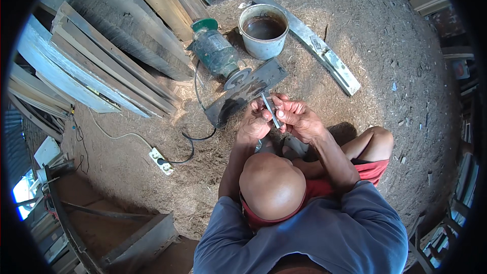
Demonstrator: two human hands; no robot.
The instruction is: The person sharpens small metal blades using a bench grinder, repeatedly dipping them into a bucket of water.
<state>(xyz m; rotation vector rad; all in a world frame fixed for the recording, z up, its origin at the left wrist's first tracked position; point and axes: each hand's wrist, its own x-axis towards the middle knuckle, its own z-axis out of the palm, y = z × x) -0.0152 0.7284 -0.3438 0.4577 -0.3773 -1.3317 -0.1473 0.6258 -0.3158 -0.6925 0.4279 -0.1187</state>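
Note:
Between the fingertips of both my hands is a narrow, flat strip of grey metal [271, 110], like a small blade, tilted with its far end to the left. My left hand [254, 123] pinches it from the left side. From the right, my right hand [303, 121] closes on it, thumb and fingers bent around. Just beyond lies a dark, wet-looking flat slab [253, 91]. A green motor-driven machine [215, 53] with a round pale disc [237, 79] stands against the slab's far side. My raised knee and red shorts are below the hands.
Behind the slab stands a white bucket [263, 45] of dark liquid. A long board [304, 33] with a pale block on it lies to the right. A power strip [161, 161] with cords is on the ground. Planks [116, 61] lean at the left; a wooden frame [137, 238] stands lower left.

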